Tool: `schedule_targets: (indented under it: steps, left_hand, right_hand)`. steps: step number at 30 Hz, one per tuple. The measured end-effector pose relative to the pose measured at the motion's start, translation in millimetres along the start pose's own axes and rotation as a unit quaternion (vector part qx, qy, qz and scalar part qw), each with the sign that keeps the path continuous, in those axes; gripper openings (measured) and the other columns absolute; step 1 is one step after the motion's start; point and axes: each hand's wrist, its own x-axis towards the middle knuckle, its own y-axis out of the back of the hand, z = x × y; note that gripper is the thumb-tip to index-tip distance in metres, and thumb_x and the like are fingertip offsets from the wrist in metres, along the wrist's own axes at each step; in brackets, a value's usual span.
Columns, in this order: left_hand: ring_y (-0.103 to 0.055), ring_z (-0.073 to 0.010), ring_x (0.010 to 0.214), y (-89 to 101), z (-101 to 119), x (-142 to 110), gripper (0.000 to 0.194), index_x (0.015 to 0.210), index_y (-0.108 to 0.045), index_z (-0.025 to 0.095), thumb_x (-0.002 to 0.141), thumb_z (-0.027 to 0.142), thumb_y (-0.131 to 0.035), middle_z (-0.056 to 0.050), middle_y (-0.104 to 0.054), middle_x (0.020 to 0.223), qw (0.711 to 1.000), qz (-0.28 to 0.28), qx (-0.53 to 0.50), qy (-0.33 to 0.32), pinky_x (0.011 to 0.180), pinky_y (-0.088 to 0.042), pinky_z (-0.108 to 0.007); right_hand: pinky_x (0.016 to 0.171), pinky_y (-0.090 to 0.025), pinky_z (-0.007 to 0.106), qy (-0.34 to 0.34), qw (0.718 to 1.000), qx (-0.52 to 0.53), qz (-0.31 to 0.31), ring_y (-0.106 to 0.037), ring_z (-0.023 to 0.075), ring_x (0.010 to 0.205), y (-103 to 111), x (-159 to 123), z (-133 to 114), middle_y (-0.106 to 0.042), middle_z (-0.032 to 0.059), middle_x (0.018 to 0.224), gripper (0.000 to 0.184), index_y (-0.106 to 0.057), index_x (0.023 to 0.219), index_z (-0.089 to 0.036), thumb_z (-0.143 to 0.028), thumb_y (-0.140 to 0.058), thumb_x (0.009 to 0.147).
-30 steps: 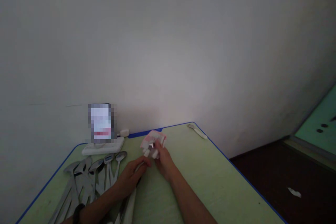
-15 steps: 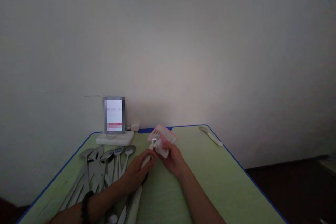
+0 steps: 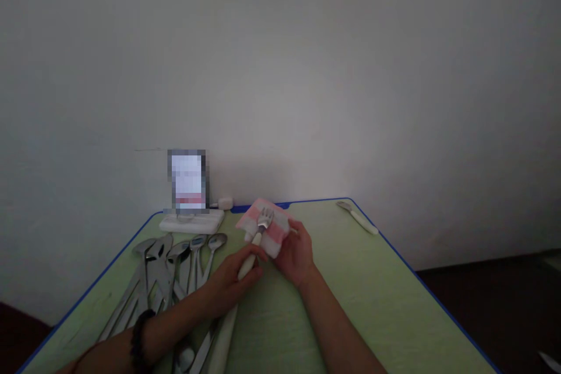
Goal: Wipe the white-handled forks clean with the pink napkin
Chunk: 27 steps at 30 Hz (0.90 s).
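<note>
The person's left hand (image 3: 230, 281) pinches a fork (image 3: 257, 239) by its pale handle, tines over the pink-and-white cloth (image 3: 279, 235) that the right hand (image 3: 298, 255) clasps in bent fingers; steel spoons (image 3: 217, 241) lie just beyond the left hand.

Dim, soft light: the wall (image 3: 289, 93) is brightest mid-frame, corners dark; the phone screen (image 3: 187, 178) glows, pixelated.

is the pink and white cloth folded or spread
Spread: the pink-and-white patterned cloth fans out from the right hand, behind the pale-handled metal fork; hidden folds, cannot tell.
</note>
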Motion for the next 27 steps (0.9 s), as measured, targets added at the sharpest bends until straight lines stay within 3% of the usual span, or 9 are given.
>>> schedule_targets:
  steps: [3,5,12,19,24,27]
  left_hand:
    - [-0.046,-0.0145,0.066,-0.2,0.8,-0.1,0.014,0.094,-0.051,0.02,0.084,0.027,-0.044,0.004,-0.048,0.069,1.0,-0.021,-0.007,-0.003,0.063,-0.038,-0.023]
    - [-0.045,-0.0138,0.064,-0.6,2.7,-0.1,0.014,0.095,-0.05,0.02,0.084,0.026,-0.044,0.004,-0.046,0.067,1.0,-0.03,-0.009,-0.003,0.061,-0.037,-0.022]
    - [-0.047,-0.0142,0.066,-2.4,3.9,2.4,0.016,0.096,-0.051,0.019,0.081,0.02,-0.046,0.004,-0.049,0.07,0.999,-0.019,0.012,-0.027,0.064,-0.038,-0.023]
    - [-0.052,-0.0154,0.068,-2.8,6.5,2.8,0.01,0.088,-0.05,0.019,0.082,0.025,-0.044,0.002,-0.056,0.073,0.999,0.016,0.024,-0.042,0.066,-0.042,-0.025]
    - [-0.057,-0.0183,0.078,-1.1,5.7,3.4,0.019,0.083,-0.057,0.019,0.086,0.03,-0.042,0.0,-0.064,0.078,0.998,0.033,0.034,-0.05,0.073,-0.045,-0.028]
    - [-0.058,-0.0179,0.075,-0.5,4.4,3.0,0.024,0.082,-0.059,0.019,0.087,0.032,-0.04,-0.001,-0.064,0.077,0.997,0.038,0.036,-0.051,0.072,-0.045,-0.028]
  right_hand:
    - [0.075,-0.049,0.04,0.002,1.0,0.014,0.013,-0.063,0.0263,0.087,0.4,-0.7,-3.7,-0.071,0.0087,0.081,0.05,-0.066,0.088,-0.016,-0.06,-0.046,0.073]
    - [0.074,-0.049,0.039,0.002,1.0,0.016,0.015,-0.064,0.0259,0.085,1.2,-1.0,-4.3,-0.071,0.0081,0.078,0.053,-0.066,0.087,-0.017,-0.063,-0.044,0.073]
    - [0.067,-0.048,0.026,-0.022,1.0,0.005,0.021,-0.063,0.0138,0.065,0.6,1.3,1.9,-0.071,0.0007,0.072,0.026,-0.066,0.083,-0.016,-0.039,-0.054,0.078]
    - [0.075,-0.05,0.033,0.001,1.0,-0.02,-0.002,-0.066,0.0202,0.079,-3.4,-3.9,9.1,-0.072,0.0045,0.075,0.048,-0.066,0.092,-0.016,-0.057,-0.045,0.079]
    - [0.077,-0.05,0.031,0.039,0.998,-0.038,0.017,-0.066,0.0183,0.078,-0.9,-2.9,14.2,-0.073,0.0026,0.077,0.028,-0.065,0.094,-0.017,-0.038,-0.057,0.078]
    - [0.076,-0.051,0.03,0.043,0.998,-0.035,0.036,-0.066,0.0173,0.075,1.7,0.1,16.3,-0.073,0.0022,0.079,0.024,-0.065,0.092,-0.017,-0.036,-0.057,0.079]
